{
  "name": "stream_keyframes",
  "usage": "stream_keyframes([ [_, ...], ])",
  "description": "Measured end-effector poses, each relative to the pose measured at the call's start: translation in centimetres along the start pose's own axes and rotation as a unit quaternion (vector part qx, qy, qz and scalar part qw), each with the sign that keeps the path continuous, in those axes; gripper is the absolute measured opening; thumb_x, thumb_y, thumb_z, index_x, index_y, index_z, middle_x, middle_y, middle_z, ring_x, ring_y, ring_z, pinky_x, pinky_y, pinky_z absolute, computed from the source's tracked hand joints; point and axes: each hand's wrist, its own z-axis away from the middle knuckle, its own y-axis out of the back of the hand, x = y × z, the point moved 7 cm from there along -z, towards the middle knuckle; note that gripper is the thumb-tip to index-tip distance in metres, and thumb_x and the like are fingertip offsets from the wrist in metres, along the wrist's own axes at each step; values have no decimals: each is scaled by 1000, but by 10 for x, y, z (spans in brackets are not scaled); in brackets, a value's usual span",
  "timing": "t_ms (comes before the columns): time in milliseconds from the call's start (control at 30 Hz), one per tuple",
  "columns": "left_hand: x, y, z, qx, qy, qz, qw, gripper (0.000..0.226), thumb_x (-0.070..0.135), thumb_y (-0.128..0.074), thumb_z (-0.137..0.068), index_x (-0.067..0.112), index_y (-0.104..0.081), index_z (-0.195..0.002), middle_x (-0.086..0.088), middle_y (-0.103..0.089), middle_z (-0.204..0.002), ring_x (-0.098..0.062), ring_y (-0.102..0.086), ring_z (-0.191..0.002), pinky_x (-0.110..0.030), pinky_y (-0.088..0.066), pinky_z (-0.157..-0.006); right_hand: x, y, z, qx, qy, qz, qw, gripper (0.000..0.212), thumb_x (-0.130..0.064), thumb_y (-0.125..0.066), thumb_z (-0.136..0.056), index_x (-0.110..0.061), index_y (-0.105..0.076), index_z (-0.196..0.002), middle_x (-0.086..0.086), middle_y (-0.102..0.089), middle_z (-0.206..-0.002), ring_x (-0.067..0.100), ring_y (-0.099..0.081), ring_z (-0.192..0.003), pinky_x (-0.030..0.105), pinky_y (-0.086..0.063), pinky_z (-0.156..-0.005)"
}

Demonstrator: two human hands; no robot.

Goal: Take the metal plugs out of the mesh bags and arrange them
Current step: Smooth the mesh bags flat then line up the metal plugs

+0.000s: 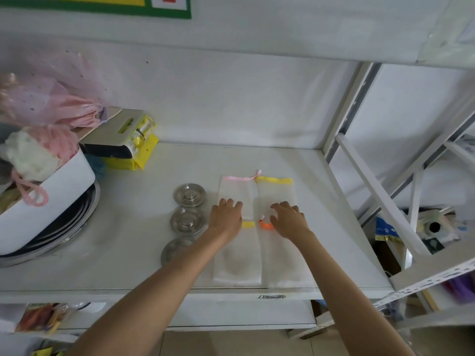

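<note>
— Any writing you can make out?

— Hardly. There's a small dark label (272, 296) on the front edge of the shelf (154, 294), but its print is too blurred to read.

— And the yellow packet (133, 160) at the back?

— No legible letters on it. The green-framed board (164, 7) on the wall shows only yellow and red colour blocks.

— So nothing readable?

— Nothing.

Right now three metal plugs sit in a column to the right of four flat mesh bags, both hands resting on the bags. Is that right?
Not quite. The head view shows the three metal plugs in a column to the left of the four flat mesh bags, not the right. The left hand and right hand do rest on the bags.
</note>
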Motion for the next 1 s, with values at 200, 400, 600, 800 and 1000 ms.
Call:
stream_keyframes([
  [200, -8, -14, -7, -39, 4, -28, 999, 37, 24, -33, -99, 16, -41, -135, -12, -43, -137, -30, -41, -127, -40, -38, -96, -9, -7, -11, -19, 12, 15, 1000, 45, -30, -39, -98, -21, -38, -142, 9, -38, -143, 35, -37, -128, 45, -37, -103],
  [400, -14, -13, -10, -26, 11, -34, 999, 37, 22, -33, -99, 18, -43, -134, -12, -45, -135, -31, -43, -125, -39, -37, -98, -18, -9, -14, -14, 37, 17, 999, 45, -32, -40, -98, -25, -38, -142, 8, -38, -144, 35, -36, -129, 45, -36, -104],
  [600, -15, -12, -6, -20, 13, -55, 998, 40, 14, -39, -94, 18, -43, -133, -10, -45, -135, -29, -45, -124, -40, -28, -106, -18, -2, -5, 5, 44, 5, 999, 44, -31, -39, -99, -22, -39, -142, 9, -36, -147, 34, -34, -133, 44, -33, -108],
  [800, 9, -11, 61, 20, -28, 9, 999, 44, 20, -38, -96, 14, -36, -140, -11, -35, -147, -29, -35, -134, -41, -32, -105, -2, -5, 66, 40, 22, -8, 999, 41, -29, -43, -98, -23, -41, -138, 6, -41, -143, 31, -39, -129, 41, -38, -103],
  [1000, 6, -44, 101, -36, -41, 12, 998, 54, 33, -24, -102, 21, -9, -152, -7, -5, -162, -24, -10, -148, -38, -19, -118, 3, -40, 100, 2, 21, -3, 1000, 49, -33, -43, -98, -29, -31, -145, 3, -29, -151, 29, -31, -135, 39, -37, -107],
])
